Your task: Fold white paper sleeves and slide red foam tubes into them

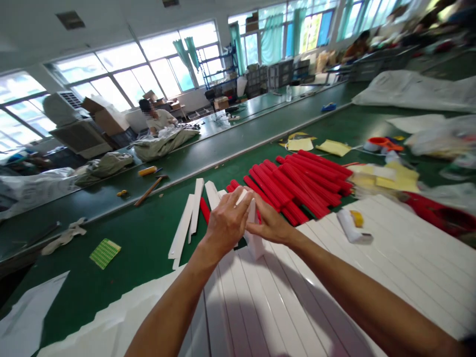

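Observation:
Near the middle of the view my left hand (pixel 227 220) and my right hand (pixel 274 224) meet at the top of a narrow white carton (pixel 255 246). The fingers of both hands are closed around its upper end, and they hide much of it. Beneath it lies a row of long white cartons (pixel 297 292), side by side. Just beyond my hands is a pile of red ribbed tubes (pixel 293 181). Several slim white cartons (pixel 183 225) lie to the left of my left hand, with part of a red tube (pixel 204 210) among them.
A tape dispenser (pixel 353 227) rests on the cartons at right. Orange tape rolls (pixel 378 143), yellow papers (pixel 333 147) and plastic bags (pixel 435 136) are behind it. A hammer (pixel 148 190) and a green checked packet (pixel 105 253) lie left. A person (pixel 158 119) sits across the green table (pixel 141 233).

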A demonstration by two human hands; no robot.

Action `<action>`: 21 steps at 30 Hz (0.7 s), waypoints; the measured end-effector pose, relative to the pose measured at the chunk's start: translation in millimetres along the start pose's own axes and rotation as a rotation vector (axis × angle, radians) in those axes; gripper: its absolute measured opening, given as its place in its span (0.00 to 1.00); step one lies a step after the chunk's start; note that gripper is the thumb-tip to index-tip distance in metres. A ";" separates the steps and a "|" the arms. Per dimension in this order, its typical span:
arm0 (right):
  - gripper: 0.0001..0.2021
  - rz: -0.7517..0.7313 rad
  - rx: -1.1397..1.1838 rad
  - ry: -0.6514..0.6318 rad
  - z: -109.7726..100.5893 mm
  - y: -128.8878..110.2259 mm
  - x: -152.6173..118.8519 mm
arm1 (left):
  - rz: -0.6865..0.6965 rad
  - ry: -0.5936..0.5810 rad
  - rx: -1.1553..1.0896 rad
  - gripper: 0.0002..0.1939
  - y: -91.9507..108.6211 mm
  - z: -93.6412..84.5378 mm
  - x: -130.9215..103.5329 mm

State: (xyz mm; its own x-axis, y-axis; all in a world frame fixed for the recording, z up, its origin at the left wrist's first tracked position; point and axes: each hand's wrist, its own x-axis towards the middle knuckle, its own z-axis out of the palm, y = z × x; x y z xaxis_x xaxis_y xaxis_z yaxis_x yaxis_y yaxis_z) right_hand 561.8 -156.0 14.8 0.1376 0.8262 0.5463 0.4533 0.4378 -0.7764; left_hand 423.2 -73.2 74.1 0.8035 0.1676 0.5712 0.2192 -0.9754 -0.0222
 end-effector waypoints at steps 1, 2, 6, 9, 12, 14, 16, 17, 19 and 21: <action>0.37 0.010 -0.018 0.004 -7.4 5.1 -11.5 | -0.001 0.019 0.001 0.20 -1.1 1.3 -0.5; 0.33 0.058 -0.052 0.064 -17.4 12.1 -25.8 | -0.005 0.039 0.003 0.20 -2.7 2.7 -1.0; 0.18 0.721 -0.397 0.867 -83.6 45.2 -101.7 | -0.015 0.099 -0.016 0.19 -11.1 7.8 -2.5; 0.19 1.026 -0.504 1.181 -137.6 61.9 -152.0 | -0.021 0.121 -0.040 0.18 -12.2 10.1 -1.5; 0.13 1.173 -0.393 1.219 -165.3 73.4 -179.0 | -0.018 0.143 -0.056 0.18 -7.7 11.9 1.0; 0.10 1.238 -0.280 1.208 -169.7 81.2 -185.6 | -0.011 0.147 -0.069 0.18 -3.6 12.6 2.5; 0.09 1.301 -0.173 1.206 -170.9 89.6 -186.1 | -0.010 0.146 -0.086 0.18 0.2 12.4 3.4; 0.09 1.335 -0.123 1.210 -172.2 93.8 -184.9 | -0.014 0.146 -0.095 0.18 1.7 12.0 3.5; 0.09 1.389 -0.031 1.228 -177.6 101.0 -180.6 | -0.026 0.149 -0.114 0.18 4.2 10.7 2.9; 0.10 1.381 0.051 1.250 -185.4 105.5 -175.6 | -0.034 0.153 -0.125 0.18 5.8 9.2 1.4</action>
State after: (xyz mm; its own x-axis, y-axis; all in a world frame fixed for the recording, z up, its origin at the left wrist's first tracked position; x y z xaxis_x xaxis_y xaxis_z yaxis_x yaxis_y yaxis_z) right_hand 748.8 -320.6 -104.8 0.8356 -0.1344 -0.5326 -0.5493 -0.2027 -0.8107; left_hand 430.7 -77.2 67.2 0.7014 0.1859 0.6881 0.1667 -0.9814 0.0953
